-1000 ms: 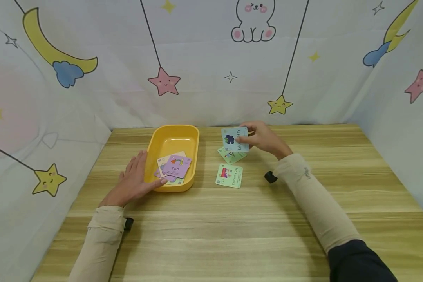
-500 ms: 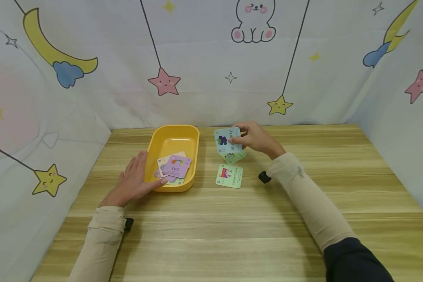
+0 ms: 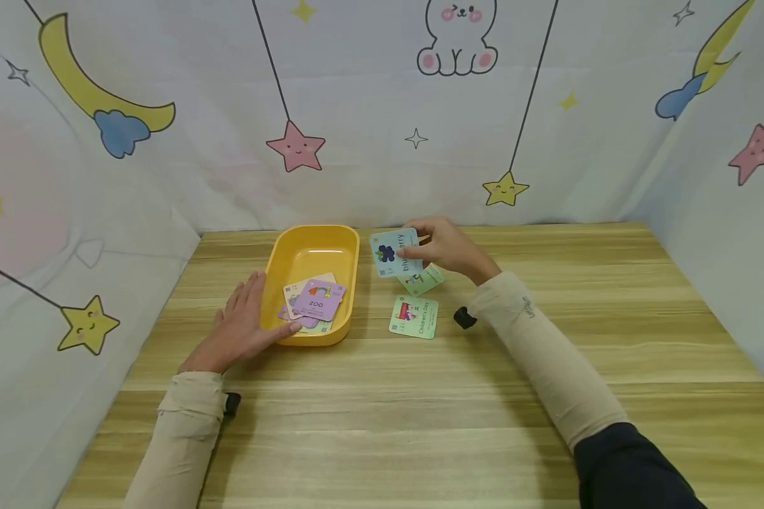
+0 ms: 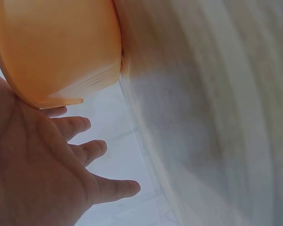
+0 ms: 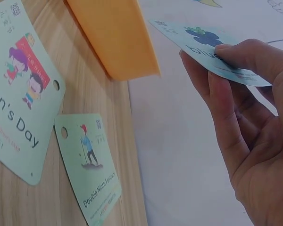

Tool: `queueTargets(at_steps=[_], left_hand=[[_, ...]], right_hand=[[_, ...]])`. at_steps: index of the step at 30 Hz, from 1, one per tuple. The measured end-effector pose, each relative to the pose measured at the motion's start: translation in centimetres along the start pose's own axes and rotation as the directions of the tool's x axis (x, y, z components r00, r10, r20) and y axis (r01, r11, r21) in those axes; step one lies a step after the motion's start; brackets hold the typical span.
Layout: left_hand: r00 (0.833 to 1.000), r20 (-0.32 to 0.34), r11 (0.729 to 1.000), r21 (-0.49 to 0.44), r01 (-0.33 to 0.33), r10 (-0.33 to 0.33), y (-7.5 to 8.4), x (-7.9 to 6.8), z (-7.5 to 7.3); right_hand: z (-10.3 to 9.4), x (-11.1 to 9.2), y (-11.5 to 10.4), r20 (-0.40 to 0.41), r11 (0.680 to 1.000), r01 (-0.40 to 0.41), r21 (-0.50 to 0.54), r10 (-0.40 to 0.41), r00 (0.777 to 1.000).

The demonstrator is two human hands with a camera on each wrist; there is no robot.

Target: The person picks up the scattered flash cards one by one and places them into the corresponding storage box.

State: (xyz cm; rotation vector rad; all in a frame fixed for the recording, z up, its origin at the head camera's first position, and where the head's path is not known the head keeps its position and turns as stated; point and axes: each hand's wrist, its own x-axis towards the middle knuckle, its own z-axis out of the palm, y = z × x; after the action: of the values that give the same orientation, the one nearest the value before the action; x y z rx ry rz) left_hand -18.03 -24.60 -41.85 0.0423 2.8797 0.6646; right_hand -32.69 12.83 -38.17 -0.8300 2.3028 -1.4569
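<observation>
A light-blue blueberry flashcard [image 3: 385, 253] is pinched between thumb and fingers of my right hand [image 3: 448, 249], held above the table just right of the yellow bin [image 3: 355, 283]. My left hand [image 3: 238, 326] rests against the bin's left side, fingers straight and spread, thumb over the near rim. Inside the bin lies a small pile of flashcards, a purple zoo card [image 3: 319, 300] on top. On the table, a green Children's Day card [image 3: 414, 317] lies nearest me. Behind it is a green Double Ninth Festival card [image 5: 87, 160], partly covered by the blueberry card in the head view.
The wood-grain table [image 3: 382, 417] ends at the back against a white cloth backdrop [image 3: 382, 191] printed with stars and moons. Cloth walls also rise at left and right. A black wrist-camera piece [image 3: 465, 317] sits under the right sleeve.
My right hand has moved left with the blueberry card, closer to the bin, uncovering more of the green card beneath. The left hand and bin have stayed put.
</observation>
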Motion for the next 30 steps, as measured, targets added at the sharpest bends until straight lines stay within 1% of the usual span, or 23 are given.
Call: queueTargets(at_steps=[6, 14, 21, 30], left_hand=[[1.000, 0.000, 1.000, -0.008, -0.003, 0.003, 0.1, -0.1, 0.0], [1.000, -0.004, 1.000, -0.010, -0.003, 0.003, 0.2, 0.0, 0.0], [1.000, -0.005, 1.000, -0.005, -0.006, 0.006, 0.2, 0.1, 0.0], [1.000, -0.003, 1.000, 0.001, -0.002, 0.002, 0.2, -0.1, 0.0]], right_hand=[[0.6, 0.4, -0.1, 0.015, 1.000, -0.005, 0.011, 0.005, 1.000], [1.0, 0.6, -0.4, 0.046, 1.000, 0.015, 0.026, -0.016, 0.999], [1.4, 1.0, -0.6, 0.045, 0.999, 0.020, 0.026, -0.021, 0.999], [2.6, 1.5, -1.1, 0.054, 0.999, 0.031, 0.017, -0.032, 0.998]])
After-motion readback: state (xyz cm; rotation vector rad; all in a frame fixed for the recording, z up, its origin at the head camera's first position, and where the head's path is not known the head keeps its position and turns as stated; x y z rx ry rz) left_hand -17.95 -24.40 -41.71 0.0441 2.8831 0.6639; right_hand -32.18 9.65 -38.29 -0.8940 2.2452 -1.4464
